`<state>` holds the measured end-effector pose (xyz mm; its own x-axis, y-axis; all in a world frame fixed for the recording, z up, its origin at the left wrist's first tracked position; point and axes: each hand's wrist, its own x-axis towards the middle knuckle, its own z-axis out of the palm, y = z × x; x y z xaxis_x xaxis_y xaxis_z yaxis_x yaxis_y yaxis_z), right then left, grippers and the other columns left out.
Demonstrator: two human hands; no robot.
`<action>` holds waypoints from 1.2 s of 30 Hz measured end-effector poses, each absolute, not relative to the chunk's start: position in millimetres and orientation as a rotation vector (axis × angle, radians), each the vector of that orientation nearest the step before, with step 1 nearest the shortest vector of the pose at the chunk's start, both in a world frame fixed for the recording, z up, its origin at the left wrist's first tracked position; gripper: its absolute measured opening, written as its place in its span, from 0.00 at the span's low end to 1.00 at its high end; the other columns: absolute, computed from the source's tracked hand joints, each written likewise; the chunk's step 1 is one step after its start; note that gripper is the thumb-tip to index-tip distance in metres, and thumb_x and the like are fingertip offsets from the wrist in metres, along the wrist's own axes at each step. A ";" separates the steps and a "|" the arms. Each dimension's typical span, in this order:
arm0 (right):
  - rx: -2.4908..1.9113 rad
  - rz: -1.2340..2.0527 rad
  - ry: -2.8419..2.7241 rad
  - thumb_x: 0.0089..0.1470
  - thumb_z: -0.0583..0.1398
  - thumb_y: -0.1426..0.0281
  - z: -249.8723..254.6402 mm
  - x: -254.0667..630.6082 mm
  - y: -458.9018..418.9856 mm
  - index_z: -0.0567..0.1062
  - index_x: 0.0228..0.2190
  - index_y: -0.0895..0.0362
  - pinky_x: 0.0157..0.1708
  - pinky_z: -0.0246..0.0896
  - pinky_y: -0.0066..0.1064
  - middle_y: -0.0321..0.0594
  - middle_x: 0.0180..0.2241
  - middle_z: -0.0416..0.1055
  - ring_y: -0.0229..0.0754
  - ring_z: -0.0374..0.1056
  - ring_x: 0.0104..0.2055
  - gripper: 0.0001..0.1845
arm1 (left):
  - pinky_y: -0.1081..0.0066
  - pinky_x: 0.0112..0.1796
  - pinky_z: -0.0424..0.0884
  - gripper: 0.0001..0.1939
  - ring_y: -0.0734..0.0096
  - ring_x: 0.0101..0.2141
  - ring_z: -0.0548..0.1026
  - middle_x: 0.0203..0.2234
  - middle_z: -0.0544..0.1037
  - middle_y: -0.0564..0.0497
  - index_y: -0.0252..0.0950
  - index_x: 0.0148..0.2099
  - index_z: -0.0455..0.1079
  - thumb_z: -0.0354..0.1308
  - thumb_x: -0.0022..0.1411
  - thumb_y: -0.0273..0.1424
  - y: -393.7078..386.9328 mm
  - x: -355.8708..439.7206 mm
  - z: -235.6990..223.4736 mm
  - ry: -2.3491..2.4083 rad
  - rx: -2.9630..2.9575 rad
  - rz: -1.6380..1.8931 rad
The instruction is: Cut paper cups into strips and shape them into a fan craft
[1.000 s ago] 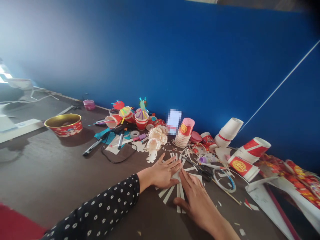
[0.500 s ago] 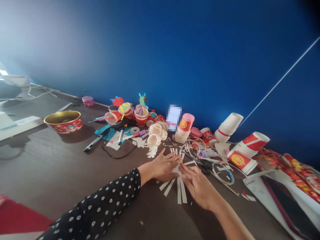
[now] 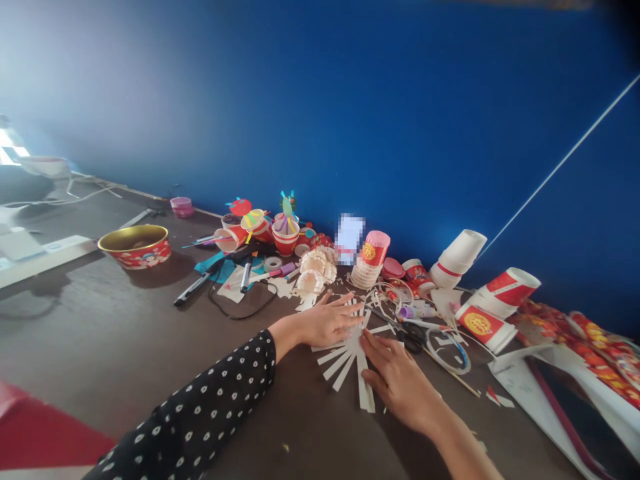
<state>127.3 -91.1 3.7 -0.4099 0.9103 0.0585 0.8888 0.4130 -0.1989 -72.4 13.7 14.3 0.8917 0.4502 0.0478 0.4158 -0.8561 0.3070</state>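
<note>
White, sunburst-shaped paper cutout (image 3: 353,346) lay flat beneath the bare left hand (image 3: 327,323) and bare right hand (image 3: 397,383), near strips fanning out between them. Left was spread over the far strips, grasping nothing; right, fingers extended, covered part of the right side, likewise unclenched. Black-handled scissors (image 3: 414,339) lay just beyond the right.

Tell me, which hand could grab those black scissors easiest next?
Probably the right hand: the scissors lie just beyond it. The left hand is farther away, across the cut white paper.
</note>
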 end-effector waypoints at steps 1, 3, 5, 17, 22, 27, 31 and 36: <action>-1.605 0.210 -2.502 0.58 0.49 0.58 3.3 128.0 -91.2 0.59 0.57 0.55 0.52 0.53 0.45 0.45 0.58 0.57 0.51 0.55 0.55 0.28 | 0.47 0.56 0.36 0.24 0.56 0.62 0.38 0.62 0.47 0.53 0.44 0.61 0.52 0.44 0.63 0.38 14.5 -74.0 14.9 0.633 2.778 0.141; -1.582 0.233 -2.493 0.57 0.50 0.56 1.9 129.7 -90.9 0.60 0.56 0.56 0.52 0.52 0.46 0.46 0.58 0.57 0.51 0.55 0.56 0.29 | 0.47 0.56 0.36 0.26 0.54 0.62 0.38 0.62 0.49 0.51 0.44 0.61 0.53 0.45 0.62 0.42 16.0 -76.7 14.6 0.620 2.778 0.081; -1.542 0.258 -2.465 0.56 0.51 0.55 0.0 132.2 -89.5 0.60 0.56 0.56 0.53 0.52 0.46 0.48 0.57 0.58 0.52 0.55 0.56 0.30 | 0.46 0.56 0.35 0.27 0.52 0.62 0.38 0.62 0.49 0.50 0.45 0.61 0.53 0.43 0.62 0.46 17.7 -78.5 12.8 0.625 2.761 0.041; -1.448 0.389 -2.315 0.53 0.57 0.59 1.7 138.4 -83.2 0.68 0.51 0.58 0.53 0.54 0.44 0.49 0.52 0.66 0.50 0.59 0.54 0.26 | 0.49 0.57 0.38 0.28 0.54 0.61 0.42 0.61 0.54 0.47 0.42 0.57 0.61 0.50 0.57 0.48 17.0 -79.2 15.5 0.636 2.729 0.189; -1.469 0.379 -2.321 0.53 0.58 0.61 4.2 136.5 -85.5 0.69 0.50 0.58 0.54 0.53 0.43 0.49 0.52 0.66 0.50 0.59 0.55 0.24 | 0.57 0.57 0.45 0.17 0.58 0.60 0.51 0.56 0.64 0.50 0.41 0.45 0.72 0.54 0.57 0.44 20.3 -77.9 12.8 0.625 2.748 0.318; -1.463 0.331 -2.309 0.55 0.56 0.61 0.6 136.8 -84.3 0.68 0.51 0.58 0.53 0.54 0.43 0.48 0.51 0.67 0.50 0.60 0.54 0.24 | 0.59 0.56 0.49 0.12 0.59 0.57 0.58 0.51 0.70 0.50 0.40 0.36 0.74 0.58 0.55 0.41 22.6 -77.3 9.8 0.600 2.743 0.356; -1.452 0.259 -2.343 0.56 0.54 0.62 -2.3 134.9 -83.6 0.66 0.52 0.57 0.52 0.56 0.43 0.48 0.52 0.66 0.49 0.60 0.53 0.23 | 0.63 0.56 0.51 0.17 0.61 0.57 0.59 0.50 0.71 0.49 0.39 0.46 0.71 0.59 0.54 0.39 23.4 -76.5 7.5 0.547 2.720 0.391; -1.562 0.208 -2.444 0.55 0.55 0.66 3.6 129.2 -85.5 0.66 0.53 0.57 0.52 0.55 0.42 0.46 0.55 0.63 0.50 0.59 0.53 0.23 | 0.65 0.55 0.54 0.12 0.63 0.57 0.58 0.50 0.70 0.49 0.38 0.41 0.72 0.54 0.59 0.38 26.0 -74.4 5.7 0.466 2.805 0.214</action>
<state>129.2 -85.5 3.6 -0.4036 0.9072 0.1184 0.8742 0.4206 -0.2426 -74.4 26.0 5.7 0.9368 0.3360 0.0976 0.2932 -0.9061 0.3051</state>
